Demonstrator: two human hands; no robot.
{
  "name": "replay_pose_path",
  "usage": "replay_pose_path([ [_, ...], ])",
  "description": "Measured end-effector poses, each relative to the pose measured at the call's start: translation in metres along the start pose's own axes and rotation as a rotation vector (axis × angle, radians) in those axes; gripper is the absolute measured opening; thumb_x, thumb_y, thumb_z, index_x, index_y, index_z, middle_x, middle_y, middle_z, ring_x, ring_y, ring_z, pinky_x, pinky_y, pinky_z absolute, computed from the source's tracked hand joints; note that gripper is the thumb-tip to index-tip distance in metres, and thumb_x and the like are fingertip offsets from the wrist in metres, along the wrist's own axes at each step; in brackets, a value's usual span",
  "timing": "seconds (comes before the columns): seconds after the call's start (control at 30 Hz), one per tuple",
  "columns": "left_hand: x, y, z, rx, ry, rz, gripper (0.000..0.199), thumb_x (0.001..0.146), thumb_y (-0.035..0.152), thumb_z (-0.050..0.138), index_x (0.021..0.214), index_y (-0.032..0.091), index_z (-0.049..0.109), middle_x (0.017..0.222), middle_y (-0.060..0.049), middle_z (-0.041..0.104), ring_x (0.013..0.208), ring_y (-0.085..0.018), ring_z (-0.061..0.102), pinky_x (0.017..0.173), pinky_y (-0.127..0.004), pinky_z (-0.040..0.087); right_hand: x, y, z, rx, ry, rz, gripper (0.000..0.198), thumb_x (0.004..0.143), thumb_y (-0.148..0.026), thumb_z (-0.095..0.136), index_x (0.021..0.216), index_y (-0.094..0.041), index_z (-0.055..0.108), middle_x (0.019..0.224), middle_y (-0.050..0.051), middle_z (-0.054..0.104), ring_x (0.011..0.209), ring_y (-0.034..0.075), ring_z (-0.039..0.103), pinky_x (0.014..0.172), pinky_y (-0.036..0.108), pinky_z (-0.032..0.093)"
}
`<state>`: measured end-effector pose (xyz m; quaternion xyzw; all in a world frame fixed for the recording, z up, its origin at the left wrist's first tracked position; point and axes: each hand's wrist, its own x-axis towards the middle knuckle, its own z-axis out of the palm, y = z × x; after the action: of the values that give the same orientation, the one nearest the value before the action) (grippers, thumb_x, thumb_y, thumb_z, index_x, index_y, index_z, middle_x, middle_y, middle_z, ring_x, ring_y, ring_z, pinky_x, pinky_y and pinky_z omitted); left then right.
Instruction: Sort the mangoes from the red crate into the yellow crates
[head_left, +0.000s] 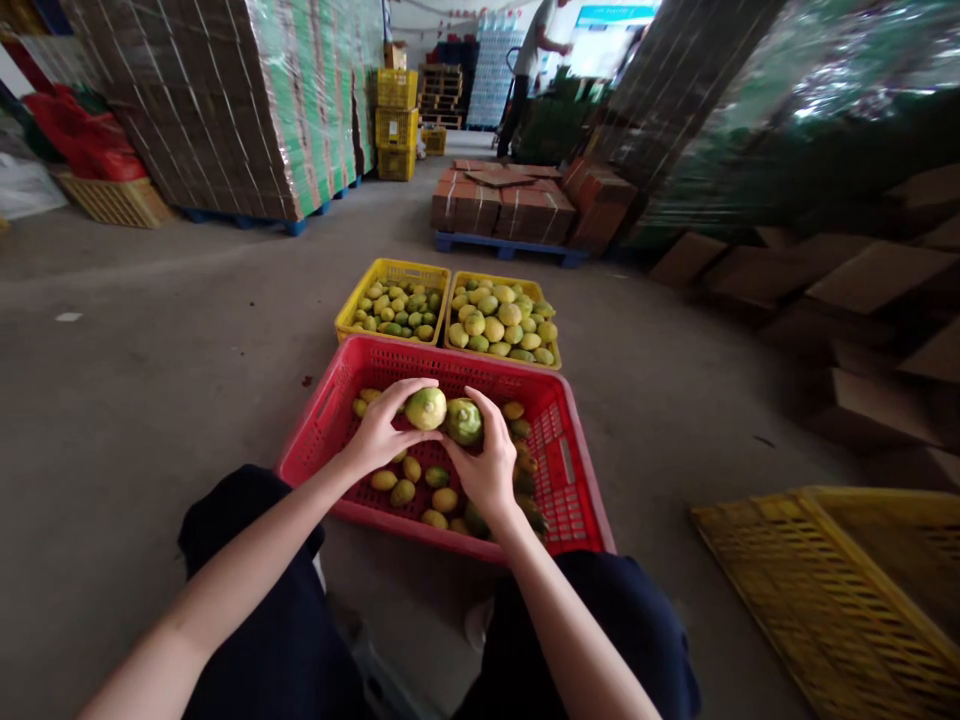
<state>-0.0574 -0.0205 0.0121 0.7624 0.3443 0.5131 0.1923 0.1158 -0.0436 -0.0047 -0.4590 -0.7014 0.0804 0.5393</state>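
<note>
Yellow-green fruit (426,409) and greener fruit (464,423) above a red crate (567,482)
The left hand (380,428) grips the first, the right hand (486,460) the second; a white label (393,128) on stacked yellow crates (396,90) is too small to read.

Grey floor (187,330), red crate (319,425), two yellow crates (412,269) just beyond, blue pallets (510,248), cardboard boxes (870,405) at right

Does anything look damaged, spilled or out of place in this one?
The green fruit in the right hand looks wrinkled and lumpy, unlike the smoother, yellower fruit in the left hand. At the picture's right, cardboard boxes lie jumbled at odd angles.
</note>
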Motion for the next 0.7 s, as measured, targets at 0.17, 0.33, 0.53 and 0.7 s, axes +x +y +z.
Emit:
replay_pose_path([
  [0.17,-0.002,0.002,-0.005,0.087,-0.015,0.105,0.054,0.077,0.031,0.073,0.126,0.024,0.052,0.119,-0.010,0.066,0.111,-0.022,0.061,0.097,-0.038,0.049,0.000,0.001,0.001,-0.058,0.005,-0.101,0.058,0.083,-0.025,0.066,0.137,-0.027,0.044,0.128,0.011,0.060,0.118,0.028,0.057,0.099,0.049,0.049],
  [0.33,-0.009,-0.003,-0.017,0.238,-0.114,0.191,0.054,0.084,0.025,0.066,0.135,0.026,0.047,0.123,-0.010,0.064,0.115,-0.022,0.059,0.099,-0.039,0.046,0.001,0.005,-0.003,-0.176,-0.050,-0.261,0.058,0.085,-0.015,0.059,0.139,-0.024,0.041,0.127,0.012,0.060,0.116,0.029,0.055,0.097,0.050,0.049],
  [0.53,-0.024,-0.009,-0.028,0.352,-0.258,0.121,0.050,0.085,0.021,0.064,0.133,0.026,0.050,0.126,-0.009,0.063,0.116,-0.024,0.058,0.102,-0.044,0.042,0.000,0.005,-0.003,-0.229,-0.176,-0.328,0.053,0.085,-0.013,0.055,0.137,-0.022,0.046,0.127,0.013,0.060,0.118,0.030,0.053,0.098,0.051,0.048],
  [0.7,-0.027,-0.003,-0.026,-0.070,-0.083,-0.227,0.055,0.066,0.034,0.082,0.117,0.026,0.063,0.123,-0.009,0.060,0.117,-0.026,0.056,0.100,-0.040,0.045,-0.002,-0.007,-0.001,0.024,-0.162,-0.042,0.058,0.075,-0.027,0.074,0.127,-0.023,0.048,0.116,0.010,0.065,0.105,0.026,0.062,0.090,0.044,0.053],
])
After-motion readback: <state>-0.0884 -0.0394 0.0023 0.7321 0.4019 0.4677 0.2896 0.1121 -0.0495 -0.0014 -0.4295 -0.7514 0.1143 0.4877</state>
